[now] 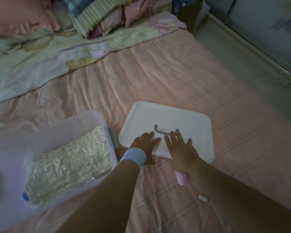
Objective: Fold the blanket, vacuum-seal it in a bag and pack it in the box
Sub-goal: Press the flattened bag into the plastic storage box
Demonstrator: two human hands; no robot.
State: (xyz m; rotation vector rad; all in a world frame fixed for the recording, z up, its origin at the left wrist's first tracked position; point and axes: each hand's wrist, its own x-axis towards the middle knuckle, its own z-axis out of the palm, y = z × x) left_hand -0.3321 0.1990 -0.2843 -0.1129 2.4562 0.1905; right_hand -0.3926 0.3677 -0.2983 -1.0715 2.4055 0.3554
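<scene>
Both hands, left hand point(145, 142) and right hand point(180, 148), lie open and flat on the lid point(183, 118), gripping nothing. The open box point(106, 125) stands just to their left, nearer the left hand.

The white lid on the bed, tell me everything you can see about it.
The lid is a white, rounded-corner rectangle that looks like plastic, with a shallow groove running inside its edge and a grey handle folded flat near its middle. It lies top side up on the pink checked sheet, just right of the clear box, not fitted on it. The left hand and right hand both rest open-fingered on its near edge.
</scene>
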